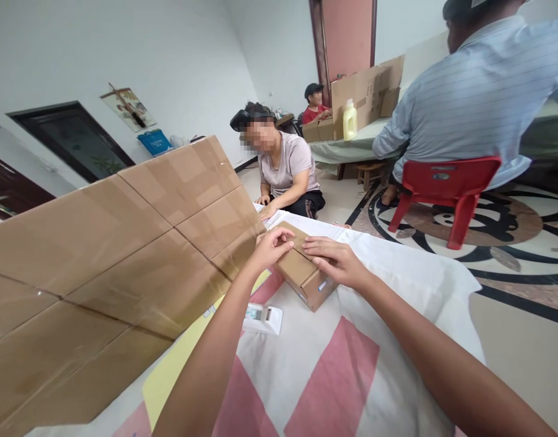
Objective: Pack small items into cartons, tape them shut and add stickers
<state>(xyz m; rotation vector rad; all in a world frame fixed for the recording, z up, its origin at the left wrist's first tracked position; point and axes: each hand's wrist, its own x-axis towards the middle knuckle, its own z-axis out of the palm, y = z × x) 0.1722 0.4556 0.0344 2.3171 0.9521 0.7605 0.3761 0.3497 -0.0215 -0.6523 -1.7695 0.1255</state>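
Brown rectangular cardboard box [301, 278] sits on the table [420, 273] draped in wrinkled white-and-pink fabric, to the right of the tall brown cardboard panel [137, 203] with shiny tape. Its top looks folded shut; whether it is sealed, I cannot tell. At that top, the left hand [274, 246] has loosely curled, parted fingers; the right hand [334, 260] lays its fingers flatter, gripping nothing.

A person [477, 106] in light blue sits on a red chair [467, 177].
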